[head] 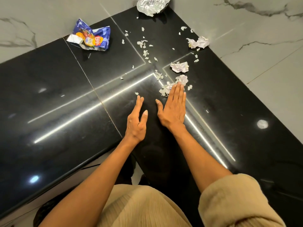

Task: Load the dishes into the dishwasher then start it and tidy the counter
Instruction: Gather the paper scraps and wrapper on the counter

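Note:
A glossy black counter (pixel 65 95) fills the corner between marble walls. Several torn paper scraps (pixel 144 46) lie scattered across it. My right hand (pixel 173 108) lies flat, palm down, with its fingertips on a small pile of scraps (pixel 164 90) and touching a crumpled paper ball (pixel 183 79). My left hand (pixel 136 123) stands on its edge just left of it, fingers straight and together, holding nothing. Two more crumpled paper balls (pixel 180 67) (pixel 199 42) sit farther back on the right.
A crushed blue chip bag (pixel 91 38) lies at the back left. A crumpled sheet of foil (pixel 151 4) sits in the far corner. The counter's front edge (pixel 68 174) runs diagonally at lower left. Marble wall (pixel 254 38) bounds the right side.

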### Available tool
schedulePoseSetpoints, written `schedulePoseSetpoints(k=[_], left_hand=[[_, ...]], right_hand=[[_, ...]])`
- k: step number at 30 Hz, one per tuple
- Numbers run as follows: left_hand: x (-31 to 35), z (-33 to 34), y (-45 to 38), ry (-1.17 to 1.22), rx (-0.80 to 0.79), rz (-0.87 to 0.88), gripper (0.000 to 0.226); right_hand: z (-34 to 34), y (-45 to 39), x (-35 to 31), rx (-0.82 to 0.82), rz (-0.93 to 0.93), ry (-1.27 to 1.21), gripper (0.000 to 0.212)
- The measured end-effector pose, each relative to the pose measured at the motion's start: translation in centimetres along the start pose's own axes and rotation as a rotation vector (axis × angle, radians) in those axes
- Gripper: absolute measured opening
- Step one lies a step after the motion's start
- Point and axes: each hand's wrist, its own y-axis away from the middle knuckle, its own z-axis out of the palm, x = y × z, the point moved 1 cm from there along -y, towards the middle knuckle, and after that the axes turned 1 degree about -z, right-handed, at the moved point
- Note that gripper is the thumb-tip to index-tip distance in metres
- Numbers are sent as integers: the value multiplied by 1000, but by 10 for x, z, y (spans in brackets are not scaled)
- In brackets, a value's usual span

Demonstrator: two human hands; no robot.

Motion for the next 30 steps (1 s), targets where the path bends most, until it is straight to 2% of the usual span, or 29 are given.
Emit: schedulePoseSetpoints(k=[2,7,10,13,15,19,20,25,28,30], left_hand=[[-3,-12,-7,-8,12,11,61],[-18,-52,-31,-42,112,-55,62],[-30,-70,-44,-84,64,-119,68],[-34,-84,-63,-100,43,-132,73],[-34,-92,-75,-81,38,-157,73],[-44,-119,-89,-60,73,-167,68],[-49,-129,-92,-57,99,-168,65],[-66,-163,-108,-18,160,-124,63],[-71,-178,-130,33,178,-143,71],[-75,-189,-149,64,191,-172,77]], right_hand=[[0,-1,-18,8,-54,-17,87],[21,4,-94,-86,-352,-42,76],[30,-10,-126,-206,-463,11,74],[34,-40,-140,-252,-542,39,78],[36,-66,-138,-240,-504,51,79],[35,-104,-124,-89,-132,47,83],[36,-107,-127,-73,-103,53,83],[51,-97,-191,-84,-390,-23,77],[64,-96,-228,-165,-402,-56,76],[67,-104,-230,-182,-384,-38,77]])
